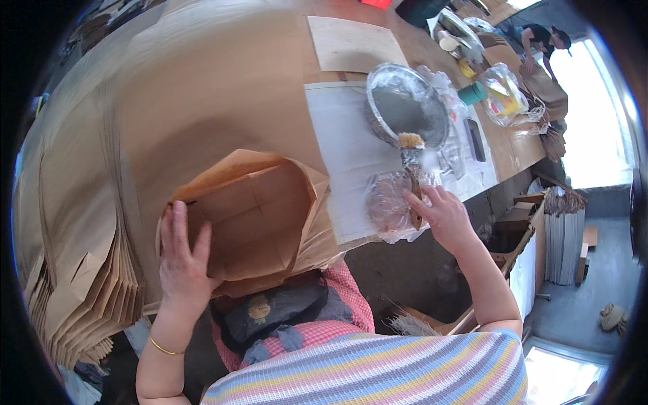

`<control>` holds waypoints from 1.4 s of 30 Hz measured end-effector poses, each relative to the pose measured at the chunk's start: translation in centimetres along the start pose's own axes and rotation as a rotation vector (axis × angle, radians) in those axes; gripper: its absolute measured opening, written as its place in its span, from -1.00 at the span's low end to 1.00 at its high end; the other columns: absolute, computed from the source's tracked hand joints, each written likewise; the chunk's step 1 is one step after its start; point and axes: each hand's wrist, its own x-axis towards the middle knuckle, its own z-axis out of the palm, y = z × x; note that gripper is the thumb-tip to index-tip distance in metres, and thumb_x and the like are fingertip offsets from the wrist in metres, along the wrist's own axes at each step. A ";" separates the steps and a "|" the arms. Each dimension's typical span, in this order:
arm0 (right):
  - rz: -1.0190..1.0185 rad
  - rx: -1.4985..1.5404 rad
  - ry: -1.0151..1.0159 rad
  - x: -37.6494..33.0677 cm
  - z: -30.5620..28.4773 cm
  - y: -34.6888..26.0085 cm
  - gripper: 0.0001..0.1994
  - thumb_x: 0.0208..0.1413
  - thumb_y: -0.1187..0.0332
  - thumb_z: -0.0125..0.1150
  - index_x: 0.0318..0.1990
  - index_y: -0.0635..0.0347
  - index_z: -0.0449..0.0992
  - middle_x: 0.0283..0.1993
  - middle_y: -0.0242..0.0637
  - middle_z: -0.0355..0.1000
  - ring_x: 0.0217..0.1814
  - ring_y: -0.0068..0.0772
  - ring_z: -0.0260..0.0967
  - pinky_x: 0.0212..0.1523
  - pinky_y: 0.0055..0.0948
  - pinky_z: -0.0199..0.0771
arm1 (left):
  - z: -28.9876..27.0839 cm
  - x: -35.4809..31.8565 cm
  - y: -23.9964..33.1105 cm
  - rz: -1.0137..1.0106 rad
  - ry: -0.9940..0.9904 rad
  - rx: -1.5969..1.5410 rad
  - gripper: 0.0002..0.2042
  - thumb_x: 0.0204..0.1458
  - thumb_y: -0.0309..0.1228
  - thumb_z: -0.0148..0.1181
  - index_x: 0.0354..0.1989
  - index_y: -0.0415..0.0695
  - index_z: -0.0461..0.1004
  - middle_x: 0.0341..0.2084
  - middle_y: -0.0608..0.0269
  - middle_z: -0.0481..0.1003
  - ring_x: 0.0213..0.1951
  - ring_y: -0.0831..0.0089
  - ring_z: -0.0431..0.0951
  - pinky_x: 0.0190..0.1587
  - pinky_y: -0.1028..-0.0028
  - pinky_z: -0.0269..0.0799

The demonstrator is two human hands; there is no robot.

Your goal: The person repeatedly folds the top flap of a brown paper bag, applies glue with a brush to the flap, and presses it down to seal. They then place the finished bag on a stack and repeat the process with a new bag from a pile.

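A brown paper bag point(250, 216) lies on the table before me, its mouth spread wide toward me. Over the left edge of that mouth rests my left hand point(183, 263), fingers stretched and apart, touching the paper. My right hand point(440, 214) grips the wooden handle of a paste brush point(413, 169); its pale bristles point away from me. Just beyond the bristles sits a round basin point(373, 115) lined with clear plastic, with greyish contents. A crumpled clear plastic bag point(386, 202) lies under the brush and right hand.
A fanned stack of brown paper bags point(101, 290) hangs over the table's left front. White sheets point(337, 148) lie under the basin. A phone point(475, 140), a green cup point(472, 93) and a plastic carrier bag point(505, 98) stand farther right. Another person point(540, 42) works at the far right.
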 end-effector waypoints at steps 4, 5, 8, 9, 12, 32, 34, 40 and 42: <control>0.148 0.194 0.275 1.3 -0.4 2.3 -0.60 -0.12 0.46 0.31 -0.03 0.13 0.53 -0.42 -0.26 0.41 -0.37 -0.27 0.40 -0.34 -0.37 0.45 | -1.4 2.2 -0.1 -0.199 -0.156 -0.156 -0.08 -0.57 -0.33 0.62 0.14 -0.18 0.29 0.40 -0.12 -0.25 0.38 -0.11 -0.03 0.34 0.12 0.11; 0.259 0.248 0.367 2.5 -0.7 2.8 -0.64 -0.11 0.47 0.34 -0.07 0.16 0.56 -0.41 -0.25 0.45 -0.39 -0.29 0.42 -0.34 -0.40 0.45 | -1.7 2.6 0.0 -0.229 -0.203 -0.180 -0.08 -0.57 -0.33 0.62 0.14 -0.18 0.29 0.40 -0.11 -0.24 0.38 -0.10 -0.03 0.34 0.12 0.12; 0.624 0.934 0.474 8.2 2.6 6.9 -0.85 0.01 0.48 0.31 -0.23 0.24 0.63 -0.37 -0.25 0.57 -0.40 -0.49 0.47 -0.32 -0.53 0.45 | -1.8 2.9 -0.6 -0.252 -0.238 -0.233 -0.07 -0.61 -0.33 0.63 0.13 -0.20 0.30 0.41 -0.06 -0.23 0.38 -0.07 -0.03 0.34 0.12 0.13; 0.728 1.005 0.398 9.6 3.7 7.9 -0.87 0.05 0.45 0.27 -0.26 0.27 0.64 -0.35 -0.26 0.59 -0.38 -0.56 0.47 -0.30 -0.56 0.44 | -1.6 2.9 -0.7 -0.254 -0.251 -0.246 -0.07 -0.62 -0.33 0.63 0.12 -0.20 0.30 0.41 -0.05 -0.23 0.38 -0.07 -0.03 0.34 0.12 0.13; 0.904 0.766 0.318 11.7 6.8 10.0 -0.81 0.08 0.37 0.25 -0.25 0.32 0.62 -0.45 -0.34 0.54 -0.43 -0.60 0.42 -0.34 -0.57 0.41 | -1.7 2.8 -0.6 -0.225 -0.286 -0.189 -0.10 -0.60 -0.33 0.60 0.11 -0.20 0.33 0.40 -0.05 -0.21 0.36 -0.07 0.01 0.32 0.12 0.16; 0.557 1.976 0.750 9.5 0.0 3.3 -0.85 0.13 0.39 0.17 -0.25 0.32 0.52 -0.59 -0.39 0.35 -0.63 -0.65 0.12 -0.61 -0.65 0.13 | -0.7 1.9 -3.0 -0.198 -0.180 -0.400 0.10 -0.45 -0.28 0.53 0.37 -0.13 -0.03 0.33 -0.17 -0.01 0.37 -0.10 -0.03 0.39 0.15 0.00; 0.429 1.752 0.574 10.1 -2.7 -4.7 -0.87 0.13 0.41 0.16 -0.32 0.31 0.53 -0.50 -0.34 0.44 -0.55 -0.67 0.26 -0.54 -0.66 0.24 | -0.9 2.2 -3.0 -0.205 -0.175 -0.505 0.18 -0.49 -0.23 0.58 0.39 -0.13 -0.10 0.35 -0.18 -0.05 0.39 -0.07 -0.04 0.39 0.18 0.00; 0.291 1.753 0.032 18.9 2.4 -22.0 -0.87 0.14 0.41 0.21 -0.36 0.31 0.53 -0.52 -0.46 0.43 -0.45 -0.71 0.29 -0.43 -0.59 0.34 | 0.8 0.9 -4.2 -0.124 -0.089 -0.603 0.22 -0.51 -0.25 0.59 0.40 -0.10 -0.14 0.34 -0.19 -0.02 0.37 -0.07 0.02 0.37 0.17 0.06; 0.316 1.713 0.106 20.3 3.8 -23.8 -0.86 0.12 0.43 0.21 -0.41 0.32 0.53 -0.52 -0.43 0.44 -0.44 -0.70 0.30 -0.43 -0.57 0.35 | 1.0 0.8 -4.0 -0.140 -0.095 -0.620 0.20 -0.49 -0.28 0.59 0.40 -0.11 -0.13 0.34 -0.16 -0.01 0.37 -0.07 0.02 0.37 0.17 0.05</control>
